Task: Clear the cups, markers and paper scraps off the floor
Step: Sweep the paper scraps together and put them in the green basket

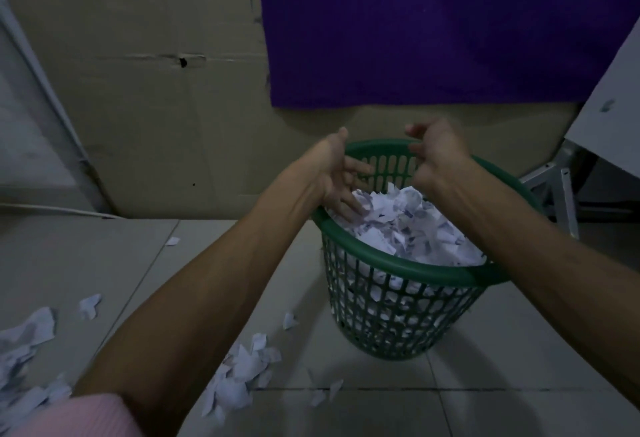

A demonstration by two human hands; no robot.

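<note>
You are wearing a pink sleeve [79, 416], ribbed in fine lines, and it is showing only at the seven o'clock corner of the view, at the upper part of your left arm. Below it your left forearm [207, 301] is running bare all the way to your left hand [332, 173]. Your right forearm [540, 249] is coming in bare from four o'clock, with no cloth showing on it up to the frame edge. Your right hand [436, 156] is bare too; both wrists and all fingers are showing plain.
</note>
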